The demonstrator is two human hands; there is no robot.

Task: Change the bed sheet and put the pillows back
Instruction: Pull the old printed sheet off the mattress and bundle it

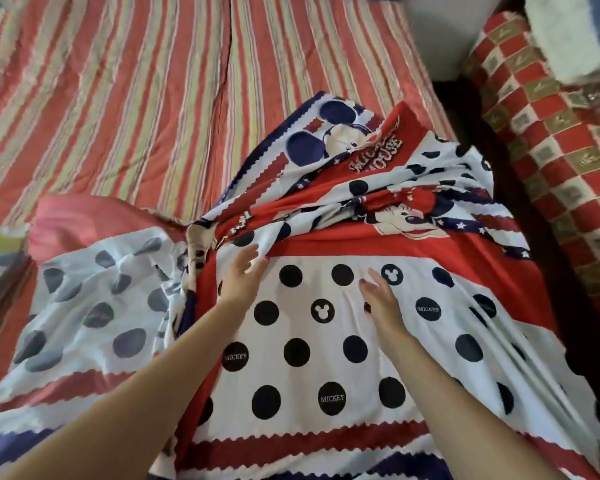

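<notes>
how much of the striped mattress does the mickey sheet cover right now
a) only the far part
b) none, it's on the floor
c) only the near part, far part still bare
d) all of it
c: the Mickey sheet lies bunched under both open hands, left hand and right hand, while the striped mattress beyond shows uncovered.

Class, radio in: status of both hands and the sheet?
Left hand open, right hand open, both on Mickey sheet. Sheet bunched mid-bed, striped mattress uncovered beyond. No pillows seen.
</notes>
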